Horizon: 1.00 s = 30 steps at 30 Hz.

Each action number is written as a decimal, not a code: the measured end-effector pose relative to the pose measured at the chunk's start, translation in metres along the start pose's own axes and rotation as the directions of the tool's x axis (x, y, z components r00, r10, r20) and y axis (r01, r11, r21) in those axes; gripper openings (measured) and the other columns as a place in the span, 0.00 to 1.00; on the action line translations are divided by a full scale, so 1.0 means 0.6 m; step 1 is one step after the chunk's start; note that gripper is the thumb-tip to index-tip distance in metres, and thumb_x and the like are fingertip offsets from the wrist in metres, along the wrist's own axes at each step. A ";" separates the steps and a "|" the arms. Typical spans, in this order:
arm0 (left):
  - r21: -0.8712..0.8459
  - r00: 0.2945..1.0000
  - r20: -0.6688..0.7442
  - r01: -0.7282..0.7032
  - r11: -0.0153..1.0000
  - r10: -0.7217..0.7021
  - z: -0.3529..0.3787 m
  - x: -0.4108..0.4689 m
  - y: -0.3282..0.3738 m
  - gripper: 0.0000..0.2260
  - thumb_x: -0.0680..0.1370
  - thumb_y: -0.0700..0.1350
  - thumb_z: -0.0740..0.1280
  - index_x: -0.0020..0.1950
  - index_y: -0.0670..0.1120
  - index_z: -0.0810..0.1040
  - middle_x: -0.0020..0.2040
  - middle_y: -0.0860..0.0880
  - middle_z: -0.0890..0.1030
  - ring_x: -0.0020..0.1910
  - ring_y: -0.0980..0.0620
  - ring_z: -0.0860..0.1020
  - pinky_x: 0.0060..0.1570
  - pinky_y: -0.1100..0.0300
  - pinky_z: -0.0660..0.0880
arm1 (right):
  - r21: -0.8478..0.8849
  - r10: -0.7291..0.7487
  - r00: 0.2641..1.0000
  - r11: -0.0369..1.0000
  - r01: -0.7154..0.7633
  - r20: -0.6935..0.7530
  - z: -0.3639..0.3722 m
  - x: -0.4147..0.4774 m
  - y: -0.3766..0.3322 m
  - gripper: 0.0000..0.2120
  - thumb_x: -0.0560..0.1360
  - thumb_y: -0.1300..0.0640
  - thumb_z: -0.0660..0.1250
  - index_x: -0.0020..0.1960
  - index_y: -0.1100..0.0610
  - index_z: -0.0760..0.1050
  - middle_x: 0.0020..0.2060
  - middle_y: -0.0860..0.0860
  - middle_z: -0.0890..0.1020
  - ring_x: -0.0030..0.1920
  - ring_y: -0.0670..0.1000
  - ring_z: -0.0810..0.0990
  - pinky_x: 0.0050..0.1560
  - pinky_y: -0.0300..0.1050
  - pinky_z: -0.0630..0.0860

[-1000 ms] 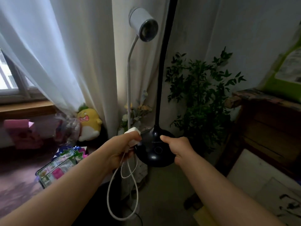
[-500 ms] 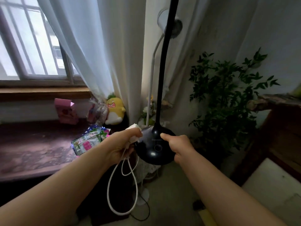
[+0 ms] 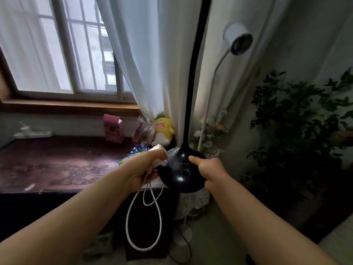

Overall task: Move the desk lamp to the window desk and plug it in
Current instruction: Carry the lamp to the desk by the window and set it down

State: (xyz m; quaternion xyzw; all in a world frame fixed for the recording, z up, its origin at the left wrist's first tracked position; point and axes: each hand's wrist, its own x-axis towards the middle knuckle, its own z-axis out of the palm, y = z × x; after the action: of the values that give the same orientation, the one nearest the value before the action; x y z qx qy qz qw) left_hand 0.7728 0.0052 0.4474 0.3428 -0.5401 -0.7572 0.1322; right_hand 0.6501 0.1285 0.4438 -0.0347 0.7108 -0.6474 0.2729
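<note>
You hold the black desk lamp (image 3: 181, 173) off the floor by its round, glossy domed base, tilted toward you so the button on its face shows, just past the right end of the window worktop (image 3: 57, 165). Its thin black neck rises straight up and out of view. The lamp's white plug (image 3: 157, 154) sits against the base's left side, and its white cord (image 3: 145, 217) hangs below in two loose loops. The dark, worn worktop runs under the window sill
</note>
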 end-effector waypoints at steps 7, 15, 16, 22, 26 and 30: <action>0.008 0.998 -0.047 -0.047 0.999 0.047 -0.106 -0.034 0.023 0.30 0.55 0.46 0.74 0.57 0.40 0.81 0.51 0.44 0.82 0.53 0.46 0.79 0.66 0.47 0.71 | 0.048 -0.018 0.995 0.999 0.013 0.103 0.110 -0.038 0.005 0.26 0.63 0.56 0.79 0.57 0.68 0.79 0.55 0.64 0.82 0.51 0.66 0.84 0.49 0.66 0.82; 0.029 0.994 -0.071 -0.082 0.996 0.084 -0.256 -0.089 0.054 0.21 0.54 0.45 0.72 0.47 0.47 0.78 0.47 0.44 0.77 0.50 0.47 0.75 0.69 0.47 0.67 | 0.019 -0.046 0.991 0.999 0.044 0.129 0.273 -0.009 0.064 0.53 0.31 0.36 0.81 0.51 0.62 0.82 0.49 0.58 0.86 0.46 0.63 0.86 0.48 0.64 0.83; 0.032 0.993 -0.085 -0.081 0.996 0.083 -0.283 -0.097 0.057 0.21 0.54 0.45 0.72 0.46 0.47 0.78 0.47 0.44 0.77 0.50 0.47 0.75 0.69 0.48 0.66 | 0.039 -0.045 0.988 0.998 0.040 0.148 0.304 0.027 0.089 0.56 0.27 0.36 0.79 0.52 0.61 0.82 0.48 0.59 0.86 0.45 0.62 0.86 0.46 0.64 0.83; 0.053 0.984 -0.153 -0.080 0.995 0.087 -0.409 -0.139 0.065 0.19 0.53 0.45 0.72 0.43 0.48 0.77 0.45 0.45 0.76 0.49 0.48 0.75 0.67 0.50 0.68 | 0.071 -0.041 0.970 0.997 0.024 0.238 0.419 -0.118 0.067 0.34 0.51 0.50 0.83 0.53 0.66 0.82 0.51 0.64 0.84 0.48 0.64 0.86 0.51 0.64 0.83; 0.085 0.986 -0.117 -0.106 0.991 0.115 -0.487 -0.172 0.067 0.13 0.56 0.46 0.70 0.37 0.52 0.72 0.44 0.46 0.71 0.48 0.47 0.70 0.56 0.53 0.68 | 0.049 0.031 0.961 0.998 -0.046 0.276 0.491 -0.162 0.082 0.28 0.62 0.56 0.80 0.57 0.68 0.78 0.49 0.64 0.85 0.47 0.62 0.86 0.49 0.65 0.83; 0.061 0.987 -0.121 -0.095 0.994 0.102 -0.552 -0.187 0.060 0.14 0.57 0.46 0.70 0.40 0.52 0.73 0.46 0.46 0.72 0.50 0.47 0.70 0.59 0.47 0.67 | 0.049 0.057 0.950 0.996 -0.075 0.307 0.557 -0.169 0.114 0.39 0.50 0.51 0.81 0.57 0.67 0.78 0.52 0.65 0.83 0.45 0.63 0.86 0.44 0.67 0.83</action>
State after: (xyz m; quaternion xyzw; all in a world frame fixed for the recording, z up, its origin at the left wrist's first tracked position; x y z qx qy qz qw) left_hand 1.0681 -0.1854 0.4621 0.3657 -0.5679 -0.7116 0.1932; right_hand 0.9017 -0.1213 0.4098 -0.1024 0.6411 -0.6458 0.4019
